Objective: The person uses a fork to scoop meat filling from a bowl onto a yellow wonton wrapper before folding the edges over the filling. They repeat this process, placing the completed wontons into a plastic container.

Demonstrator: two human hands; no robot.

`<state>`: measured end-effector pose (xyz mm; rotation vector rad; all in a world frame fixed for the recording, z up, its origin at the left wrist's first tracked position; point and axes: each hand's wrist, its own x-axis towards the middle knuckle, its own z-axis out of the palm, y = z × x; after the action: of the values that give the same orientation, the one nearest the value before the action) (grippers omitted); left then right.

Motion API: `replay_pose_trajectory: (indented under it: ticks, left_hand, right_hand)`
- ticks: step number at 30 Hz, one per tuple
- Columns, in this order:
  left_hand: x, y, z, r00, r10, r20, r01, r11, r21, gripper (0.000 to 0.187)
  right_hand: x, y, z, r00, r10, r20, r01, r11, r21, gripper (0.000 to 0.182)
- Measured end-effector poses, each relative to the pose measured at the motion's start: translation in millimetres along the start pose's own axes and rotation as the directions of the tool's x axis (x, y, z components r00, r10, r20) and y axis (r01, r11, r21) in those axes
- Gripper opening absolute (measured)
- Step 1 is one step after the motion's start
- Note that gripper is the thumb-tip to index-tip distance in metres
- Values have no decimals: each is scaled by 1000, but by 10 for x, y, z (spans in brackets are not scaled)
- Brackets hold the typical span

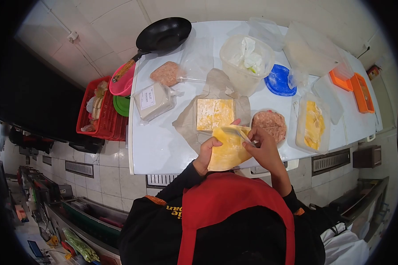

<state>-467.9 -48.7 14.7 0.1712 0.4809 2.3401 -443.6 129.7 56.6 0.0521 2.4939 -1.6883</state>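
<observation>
My left hand (205, 152) is closed on a yellow, flour-dusted dough wrapper (225, 154), thumb on top, close to my apron. My right hand (264, 148) pinches a small metal utensil, its flat end lying over the wrapper; its exact kind I cannot tell. Just beyond, a square stack of wrappers (215, 114) rests on brown paper (188, 126). To the right of the stack sits a round container of minced meat (269, 125), close to my right hand. Further right, a clear plastic box (300, 128) holds folded yellow pieces (314, 121).
Along the back of the white table (150, 154) are a black wok (164, 34), bagged minced meat (165, 73), a tall plastic tub (229, 55) and a blue lid (278, 81). A labelled wrapper packet (154, 101) lies left, near a red crate (87, 121). Orange trays (362, 92) stand far right.
</observation>
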Motion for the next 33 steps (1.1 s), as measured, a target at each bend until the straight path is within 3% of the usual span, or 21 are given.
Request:
replay_pose_trajectory:
  ticks: [7,8,10,12,16,18,22,28,33]
  left_hand:
    - [104,-126,-171,987,-154,47,159,979,-131,79]
    - [81,-126,-230,975,-219,-40,213,969,-123,78]
    - [46,-132,-417,913,-365,-184,351,930,-106,78]
    - [80,-175,-511,926,-340,163,376,861,-343,80]
    - [175,-148,-146,969,-243,36,245,942,-228,90]
    - [168,-96,-186,981,-192,30,194,963,-190,94]
    - [111,35,-254,996,-75,-50,70,992,-109,95]
    - [11,94,-233,987,25,-160,-37,997,-70,96]
    - [-83,16,-207,976,116,-185,-155,965,-210,90]
  right_hand:
    - [64,484,-5,998,57,33,-64,949,310,20]
    - [56,520,-36,996,81,26,-85,937,340,21]
    - [51,558,-147,997,10,-73,7,974,228,22]
    - [-19,525,-367,986,-6,-166,21,996,85,24]
    - [-108,563,-991,974,49,-223,-93,977,-191,24]
    - [-206,605,-1384,971,28,-237,-119,917,-380,25]
    - [-205,1013,-2203,962,105,-252,-237,779,-581,27]
    - [167,1730,-2792,941,122,-317,-282,798,-533,29]
    - [361,1980,-2805,882,128,-454,-400,714,-575,29]
